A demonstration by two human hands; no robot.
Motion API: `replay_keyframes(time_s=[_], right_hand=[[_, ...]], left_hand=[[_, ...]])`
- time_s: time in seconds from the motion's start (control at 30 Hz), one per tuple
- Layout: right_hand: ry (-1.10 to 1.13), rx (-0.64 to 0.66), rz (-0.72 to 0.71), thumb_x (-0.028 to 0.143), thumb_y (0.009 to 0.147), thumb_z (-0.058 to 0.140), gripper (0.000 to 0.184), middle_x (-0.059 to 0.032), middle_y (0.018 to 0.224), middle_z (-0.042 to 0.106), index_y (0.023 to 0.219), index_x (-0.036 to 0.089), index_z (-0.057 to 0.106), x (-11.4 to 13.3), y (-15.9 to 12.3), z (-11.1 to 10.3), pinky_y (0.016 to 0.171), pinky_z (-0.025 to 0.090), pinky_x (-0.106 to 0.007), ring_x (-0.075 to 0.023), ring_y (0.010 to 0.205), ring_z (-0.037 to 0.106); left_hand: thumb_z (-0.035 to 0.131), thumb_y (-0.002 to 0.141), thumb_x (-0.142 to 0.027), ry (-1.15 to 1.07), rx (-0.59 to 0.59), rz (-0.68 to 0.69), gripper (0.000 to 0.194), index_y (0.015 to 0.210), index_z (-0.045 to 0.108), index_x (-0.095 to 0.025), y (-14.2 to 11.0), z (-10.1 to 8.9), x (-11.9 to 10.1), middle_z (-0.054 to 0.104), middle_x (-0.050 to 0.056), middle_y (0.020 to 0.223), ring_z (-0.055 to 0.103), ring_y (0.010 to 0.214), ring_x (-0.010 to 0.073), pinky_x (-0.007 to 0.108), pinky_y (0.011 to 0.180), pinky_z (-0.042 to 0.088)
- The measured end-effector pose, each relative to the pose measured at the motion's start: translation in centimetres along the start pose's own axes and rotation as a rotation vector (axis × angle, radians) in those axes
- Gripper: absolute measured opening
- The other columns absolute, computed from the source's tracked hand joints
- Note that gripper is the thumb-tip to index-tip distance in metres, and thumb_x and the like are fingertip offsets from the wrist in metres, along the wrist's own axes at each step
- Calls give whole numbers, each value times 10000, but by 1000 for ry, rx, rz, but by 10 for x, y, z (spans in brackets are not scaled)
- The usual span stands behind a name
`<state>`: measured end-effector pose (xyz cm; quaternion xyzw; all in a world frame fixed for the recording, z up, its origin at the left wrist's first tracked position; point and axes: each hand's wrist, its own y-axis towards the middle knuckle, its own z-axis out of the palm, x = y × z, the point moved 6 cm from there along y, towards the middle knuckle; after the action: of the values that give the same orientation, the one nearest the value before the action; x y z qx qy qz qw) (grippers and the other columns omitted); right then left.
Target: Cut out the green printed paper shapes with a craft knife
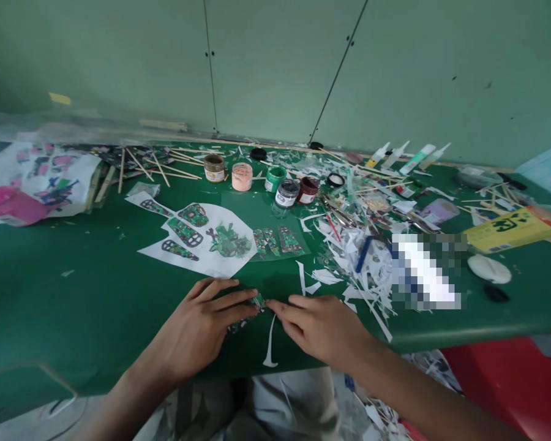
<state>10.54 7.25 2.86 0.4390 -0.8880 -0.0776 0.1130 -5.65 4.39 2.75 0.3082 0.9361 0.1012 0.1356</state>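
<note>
A small green-patterned paper cutout [258, 301] lies at the table's front edge, mostly covered by my fingers. My left hand [211, 315] has its fingertips and thumb closed on it, and more of the pattern shows below that palm. From the other side, my right hand [314, 321] pinches at the cutout's right end with its index finger and thumb. A thin curved white paper strip [270, 343] lies between the hands. Beyond them rests a white sheet [227, 260] with patterned shapes and a green painted clump. Clear film [278, 252] with more patterned pieces adjoins it.
Several paint jars [286, 195] stand at the back of the green table [73, 294]. White paper scraps [371, 269] heap up at right, near glue tubes [417, 159], a yellow packet [509, 229] and a white oval object [489, 268]. Wooden sticks [140, 164] and a pink container [16, 205] are left.
</note>
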Motion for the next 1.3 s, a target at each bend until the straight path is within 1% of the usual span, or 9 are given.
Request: replay_keyframes(time_s=[0.2, 0.37, 0.63, 0.73, 0.83, 0.93, 1.1, 1.2, 1.3], right_hand=[[-35, 6, -10, 210, 916, 388, 379, 30, 628, 597, 1132, 265, 695, 1, 1, -1, 428, 207, -312, -98, 415, 416], [-122, 70, -64, 194, 905, 434, 367, 11, 670, 606, 1201, 226, 649, 5, 1, 1, 430, 206, -323, -111, 458, 475], [-181, 196, -149, 70, 770, 509, 487, -28, 724, 635, 1242, 139, 610, 5, -3, -6, 423, 207, -331, -106, 455, 481], [-167, 160, -68, 134, 845, 479, 386, -6, 692, 653, 1179, 193, 662, -9, -6, -12, 425, 208, -332, -107, 429, 472], [-131, 52, 106, 213, 925, 401, 370, -7, 723, 692, 1173, 232, 676, -20, -7, -19, 431, 244, -318, -113, 439, 501], [-13, -32, 236, 249, 954, 363, 387, -16, 799, 721, 1195, 255, 666, -13, -12, -18, 454, 312, -297, -116, 498, 567], [-79, -68, 181, 204, 939, 348, 407, -27, 789, 717, 1172, 226, 681, 3, -25, -7, 437, 303, -304, -125, 465, 575], [-190, -49, 220, 209, 939, 345, 407, -35, 731, 703, 1150, 201, 693, -14, -22, -8, 415, 253, -313, -138, 424, 547], [-89, -65, 292, 245, 947, 357, 388, -39, 777, 726, 1153, 209, 684, -25, -7, -11, 446, 303, -302, -149, 509, 603]], left_hand=[[371, 830, 7, -8, 14, -4, 561, 1175, 632, -349, 0, 0, 1, 618, -93, 1291, 528, 1182, 200, 402, 940, 425], [367, 848, -8, 1, 9, 7, 540, 1175, 630, -348, 0, 0, 0, 615, -108, 1292, 526, 1178, 201, 402, 942, 421], [385, 872, -54, 4, -6, -8, 483, 1138, 656, -353, 0, -2, 1, 657, -74, 1234, 531, 1180, 194, 398, 954, 433], [409, 839, -63, 33, -48, -28, 461, 1112, 670, -326, 1, -6, -8, 683, -17, 1157, 584, 1054, 202, 400, 888, 465], [470, 860, -165, 80, -144, -109, 306, 1059, 684, -257, 3, -6, -24, 694, 37, 997, 600, 867, 210, 416, 812, 477], [464, 910, -230, 144, -240, -193, 263, 1075, 668, -215, 3, -1, -39, 698, 48, 1018, 596, 899, 224, 429, 860, 452], [456, 935, -213, 133, -255, -224, 288, 1171, 620, -206, 1, 9, -46, 689, 17, 1146, 576, 998, 217, 398, 923, 399], [457, 936, -203, 142, -259, -213, 285, 1168, 622, -200, 0, 8, -44, 689, 4, 1155, 568, 1002, 217, 399, 928, 389], [460, 936, -207, 158, -275, -202, 284, 1166, 624, -194, 0, 8, -44, 688, 2, 1166, 570, 1000, 216, 402, 927, 392]])
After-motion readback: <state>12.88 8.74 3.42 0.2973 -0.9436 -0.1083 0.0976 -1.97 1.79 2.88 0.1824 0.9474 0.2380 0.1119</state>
